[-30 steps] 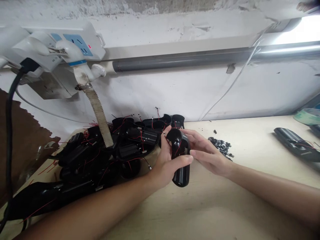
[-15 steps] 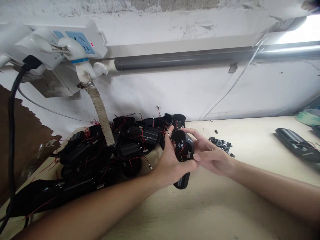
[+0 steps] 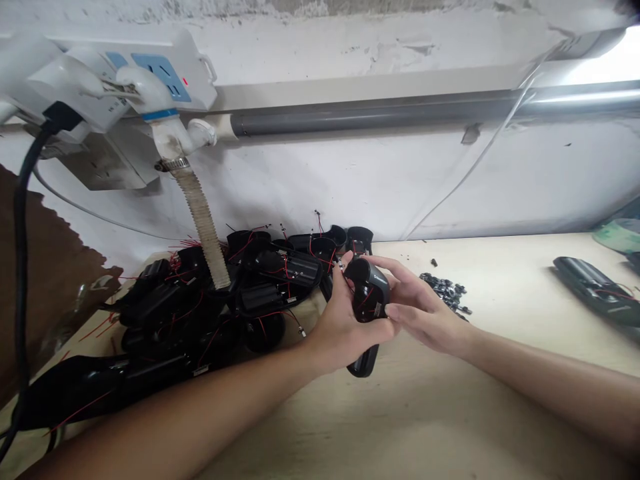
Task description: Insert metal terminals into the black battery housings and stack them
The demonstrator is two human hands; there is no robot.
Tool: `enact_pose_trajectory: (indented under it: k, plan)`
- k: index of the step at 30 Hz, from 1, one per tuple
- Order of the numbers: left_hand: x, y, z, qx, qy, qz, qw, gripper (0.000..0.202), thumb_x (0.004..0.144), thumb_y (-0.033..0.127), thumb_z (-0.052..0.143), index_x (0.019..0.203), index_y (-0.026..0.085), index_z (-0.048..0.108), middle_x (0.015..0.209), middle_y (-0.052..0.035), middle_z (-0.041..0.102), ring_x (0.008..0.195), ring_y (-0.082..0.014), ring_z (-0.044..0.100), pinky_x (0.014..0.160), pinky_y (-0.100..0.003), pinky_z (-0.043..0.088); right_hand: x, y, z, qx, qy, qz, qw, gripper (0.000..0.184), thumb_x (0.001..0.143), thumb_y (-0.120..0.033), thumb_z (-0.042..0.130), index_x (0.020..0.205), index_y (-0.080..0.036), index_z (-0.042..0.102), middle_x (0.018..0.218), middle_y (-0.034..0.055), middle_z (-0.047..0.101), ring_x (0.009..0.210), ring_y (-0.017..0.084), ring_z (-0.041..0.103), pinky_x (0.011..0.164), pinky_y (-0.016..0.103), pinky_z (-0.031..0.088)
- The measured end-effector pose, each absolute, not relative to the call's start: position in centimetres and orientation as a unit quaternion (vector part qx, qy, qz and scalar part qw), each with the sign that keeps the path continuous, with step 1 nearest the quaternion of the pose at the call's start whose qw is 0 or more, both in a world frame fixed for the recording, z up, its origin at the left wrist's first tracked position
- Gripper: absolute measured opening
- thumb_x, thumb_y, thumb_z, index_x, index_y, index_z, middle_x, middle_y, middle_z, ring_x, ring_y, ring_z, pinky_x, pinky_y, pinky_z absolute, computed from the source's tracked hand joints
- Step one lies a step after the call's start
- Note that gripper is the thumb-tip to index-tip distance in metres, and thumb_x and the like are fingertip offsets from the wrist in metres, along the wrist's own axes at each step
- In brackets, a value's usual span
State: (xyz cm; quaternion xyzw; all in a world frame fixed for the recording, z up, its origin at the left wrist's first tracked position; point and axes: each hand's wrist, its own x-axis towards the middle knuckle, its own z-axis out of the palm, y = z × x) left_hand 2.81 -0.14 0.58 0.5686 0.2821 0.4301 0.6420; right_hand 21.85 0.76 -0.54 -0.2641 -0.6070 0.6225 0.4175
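Two hands, left hand (image 3: 341,327) curled round, right hand (image 3: 425,320) pinching, one glossy black housing (image 3: 373,283), red wires (image 3: 367,300)

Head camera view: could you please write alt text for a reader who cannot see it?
The left hand and right hand hold a black plastic housing with red wires over a pale bench. A heap of similar wired housings lies behind them, below a white power strip.

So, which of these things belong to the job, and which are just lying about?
In use: left hand, right hand, the black housing they hold, the pile of red-wired housings.
Lying about: power strip, grey pipe, ribbed hose.
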Motion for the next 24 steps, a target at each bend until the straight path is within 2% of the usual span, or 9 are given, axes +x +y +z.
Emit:
enact_pose_trajectory:
  k: [6, 9, 13, 17, 24]
  plan:
    - [3.0, -0.1, 0.0, 0.557, 0.277, 0.428, 0.656, 0.114, 0.080, 0.025, 0.090, 0.164, 0.033, 0.014, 0.130, -0.0084, 0.063, 0.130, -0.0325, 0.066, 0.106, -0.051, 0.057, 21.7, 0.7, -0.2, -0.252, -0.583, 0.652, 0.413, 0.066, 0.095, -0.035, 0.081, 0.154, -0.039, 0.052, 0.127, 0.0078, 0.069, 0.103, 0.024, 0.068, 0.081, 0.038, 0.058]
    - [3.0, -0.2, -0.1, 0.545, 0.275, 0.425, 0.668, 0.118, 0.079, 0.026, 0.094, 0.165, 0.035, 0.014, 0.132, -0.0083, 0.064, 0.131, -0.0332, 0.067, 0.107, -0.053, 0.057, 21.7, 0.5, 0.0, -0.254, -0.577, 0.659, 0.411, 0.065, 0.093, -0.034, 0.082, 0.152, -0.040, 0.053, 0.127, 0.0069, 0.068, 0.104, 0.025, 0.068, 0.085, 0.040, 0.058]
    - [3.0, -0.3, 0.1, 0.535, 0.286, 0.421, 0.674, 0.120, 0.078, 0.026, 0.096, 0.165, 0.036, 0.015, 0.130, -0.0072, 0.065, 0.130, -0.0324, 0.068, 0.108, -0.052, 0.057, 21.8, 0.4, 0.1, -0.261, -0.571, 0.661, 0.410, 0.067, 0.091, -0.033, 0.084, 0.150, -0.039, 0.053, 0.124, 0.0069, 0.068, 0.101, 0.025, 0.069, 0.083, 0.040, 0.058]
    - [3.0, -0.3, 0.7, 0.534, 0.281, 0.424, 0.676, 0.105, 0.079, 0.018, 0.090, 0.159, 0.030, 0.023, 0.124, -0.0062, 0.067, 0.124, -0.0306, 0.069, 0.103, -0.049, 0.057, 21.9, 0.4, -0.1, -0.261, -0.574, 0.658, 0.411, 0.067, 0.094, -0.034, 0.083, 0.153, -0.039, 0.051, 0.125, 0.0075, 0.069, 0.104, 0.025, 0.068, 0.085, 0.041, 0.058]
    - [3.0, -0.3, 1.2, 0.553, 0.292, 0.430, 0.651, 0.081, 0.076, 0.017, 0.085, 0.141, 0.025, 0.037, 0.116, -0.0032, 0.062, 0.117, -0.0254, 0.064, 0.098, -0.042, 0.054, 21.7, 0.1, -0.4, -0.259, -0.602, 0.629, 0.417, 0.063, 0.101, -0.036, 0.076, 0.158, -0.040, 0.050, 0.131, 0.0087, 0.069, 0.113, 0.027, 0.068, 0.092, 0.044, 0.059]
